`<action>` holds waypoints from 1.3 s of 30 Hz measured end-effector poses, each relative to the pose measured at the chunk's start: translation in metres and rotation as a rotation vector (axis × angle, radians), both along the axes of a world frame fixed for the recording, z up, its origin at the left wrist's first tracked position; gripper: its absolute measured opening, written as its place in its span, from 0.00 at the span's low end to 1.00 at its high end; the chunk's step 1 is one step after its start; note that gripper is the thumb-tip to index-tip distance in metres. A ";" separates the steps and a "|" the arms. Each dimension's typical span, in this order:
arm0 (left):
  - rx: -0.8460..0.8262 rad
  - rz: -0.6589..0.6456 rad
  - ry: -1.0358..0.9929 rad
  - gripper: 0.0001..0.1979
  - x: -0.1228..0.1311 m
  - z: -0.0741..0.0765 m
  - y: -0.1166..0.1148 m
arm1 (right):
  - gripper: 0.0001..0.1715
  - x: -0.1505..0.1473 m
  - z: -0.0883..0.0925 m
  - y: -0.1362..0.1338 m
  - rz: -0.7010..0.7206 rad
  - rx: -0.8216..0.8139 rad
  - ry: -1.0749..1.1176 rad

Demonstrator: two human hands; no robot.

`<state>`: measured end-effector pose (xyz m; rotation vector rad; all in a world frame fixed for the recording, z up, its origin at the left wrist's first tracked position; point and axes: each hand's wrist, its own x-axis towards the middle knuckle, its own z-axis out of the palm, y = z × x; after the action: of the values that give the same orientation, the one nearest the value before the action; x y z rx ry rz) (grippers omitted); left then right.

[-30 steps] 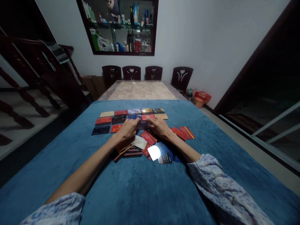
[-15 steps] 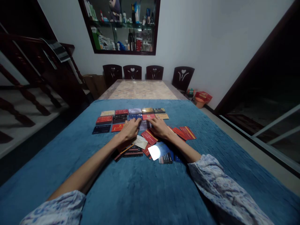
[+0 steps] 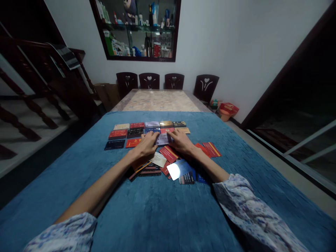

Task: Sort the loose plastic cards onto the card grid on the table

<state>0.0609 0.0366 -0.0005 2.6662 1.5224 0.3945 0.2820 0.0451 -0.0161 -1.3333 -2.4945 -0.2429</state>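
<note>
A pale lilac card (image 3: 163, 139) lies in the front row of cards, between my two hands. At its left edge are the curled fingers of my left hand (image 3: 147, 144). My right hand (image 3: 181, 142) has its fingertips closed on the right edge. Just behind it are a red card (image 3: 167, 130) and a blue card (image 3: 152, 130). An orange-red card (image 3: 133, 143) is partly covered by my left hand. Nearer to me, a loose heap holds a white card (image 3: 158, 159), a red card (image 3: 169, 154) and a shiny blue card (image 3: 181, 168).
Cards stand in rows, with a dark navy card (image 3: 114, 145) at front left. Red cards (image 3: 212, 149) lie right of my right wrist. A blue cloth (image 3: 147, 213) covers the table's near part; its stone top (image 3: 160, 99) shows beyond, with chairs (image 3: 174, 81) behind.
My hands have spread slightly apart, so more of the lilac card shows between them. The view has shifted a little; the other cards look unmoved.
</note>
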 end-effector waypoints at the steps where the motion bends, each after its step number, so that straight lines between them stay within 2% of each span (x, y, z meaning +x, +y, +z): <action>1: 0.008 -0.005 0.000 0.27 0.000 -0.001 0.001 | 0.30 0.001 0.000 0.001 0.000 0.003 0.000; 7: 0.028 -0.029 -0.009 0.24 -0.002 -0.002 0.002 | 0.31 0.005 -0.003 0.006 0.039 0.002 0.034; 12: 0.060 -0.028 0.023 0.25 -0.001 -0.002 0.003 | 0.33 0.008 -0.004 0.010 0.069 -0.034 0.082; 25: 0.079 -0.036 0.072 0.22 -0.002 0.007 -0.001 | 0.33 0.011 -0.003 0.013 0.081 -0.041 0.097; 32: 0.056 -0.031 0.091 0.21 -0.003 0.017 0.002 | 0.34 0.008 0.009 0.017 0.068 -0.075 0.028; 39: 0.073 -0.022 0.147 0.23 -0.007 0.029 0.009 | 0.29 -0.003 0.032 0.019 0.043 -0.120 -0.059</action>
<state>0.0538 0.0453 0.0290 2.8226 1.5433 0.2638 0.2786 0.0638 0.0157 -1.3339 -2.6212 -0.1259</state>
